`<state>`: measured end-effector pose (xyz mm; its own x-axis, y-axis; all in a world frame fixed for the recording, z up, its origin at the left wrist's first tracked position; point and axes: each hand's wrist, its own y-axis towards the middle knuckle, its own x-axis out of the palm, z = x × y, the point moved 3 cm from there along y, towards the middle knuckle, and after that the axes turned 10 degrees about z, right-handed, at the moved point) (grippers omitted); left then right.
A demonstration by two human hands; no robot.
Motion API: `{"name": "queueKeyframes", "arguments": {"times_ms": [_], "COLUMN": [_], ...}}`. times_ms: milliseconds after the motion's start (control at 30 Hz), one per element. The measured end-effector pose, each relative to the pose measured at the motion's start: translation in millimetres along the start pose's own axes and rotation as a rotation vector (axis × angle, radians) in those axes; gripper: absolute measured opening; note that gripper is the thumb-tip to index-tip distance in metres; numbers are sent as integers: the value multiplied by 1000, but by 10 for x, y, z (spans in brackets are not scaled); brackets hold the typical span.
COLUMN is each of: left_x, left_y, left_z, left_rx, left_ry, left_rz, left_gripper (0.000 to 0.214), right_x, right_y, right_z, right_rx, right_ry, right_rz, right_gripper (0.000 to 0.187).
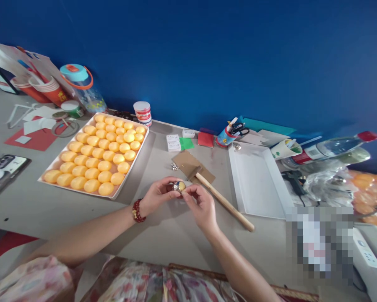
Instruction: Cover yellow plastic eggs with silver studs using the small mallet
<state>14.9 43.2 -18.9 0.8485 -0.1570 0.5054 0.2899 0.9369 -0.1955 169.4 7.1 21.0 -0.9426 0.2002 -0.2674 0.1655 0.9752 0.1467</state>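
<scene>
My left hand [158, 193] and my right hand [201, 203] meet over the grey table [163, 230], both pinching one small yellow ball [180, 186] that has a shiny silver piece on its left side. A red bead bracelet [137, 211] sits on my left wrist. A wooden-handled hammer [224, 201] lies just right of my hands, its head resting on a brown cardboard piece [188, 162]. A small silver bell [175, 167] lies beyond my hands.
A white tray [51, 165] at the left holds several rows of yellow balls [103, 153]. An empty white tray [257, 180] stands to the right. Cups, a bottle [333, 147], scissors in a cup [229, 134], small boxes and a jar line the blue wall.
</scene>
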Motion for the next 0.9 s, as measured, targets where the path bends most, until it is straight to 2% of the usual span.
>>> {"name": "queueKeyframes", "arguments": {"times_ms": [100, 167, 233, 367, 500, 600, 700, 833, 900], "left_x": [14, 13, 2, -23, -17, -18, -42, -87, -94], "left_y": [0, 2, 7, 18, 29, 36, 50, 84, 97], "left_z": [-15, -20, -19, -1, 42, 72, 75, 46, 35], "left_rx": [-24, -43, -64, -93, -54, -6, 13, 20, 27], "left_ry": [-53, -86, -118, -173, -199, -204, -205, -208, -218], "left_rz": [-27, -26, -15, -9, -34, -23, 6, 44, 50], "left_gripper": [37, 35, 35, 36, 34, 35, 34, 35, 35], "right_x": [-113, -261, -430, -670, -702, -659, -634, -661, -645], "right_y": [57, 127, 206, 302, 319, 334, 347, 308, 251], "right_z": [-106, -170, -173, 26, 286, 353, 303, 79, -64], "right_rx": [-85, -151, -185, -256, -259, -302, -366, -368, -361], "right_ry": [12, -59, -225, -752, -1014, -1045, -995, -761, -607], "right_rz": [5, 23, 10, -75, -107, -105, -83, 58, 52], "right_gripper": [14, 17, 17, 17, 25, 22, 25, 26, 21]}}
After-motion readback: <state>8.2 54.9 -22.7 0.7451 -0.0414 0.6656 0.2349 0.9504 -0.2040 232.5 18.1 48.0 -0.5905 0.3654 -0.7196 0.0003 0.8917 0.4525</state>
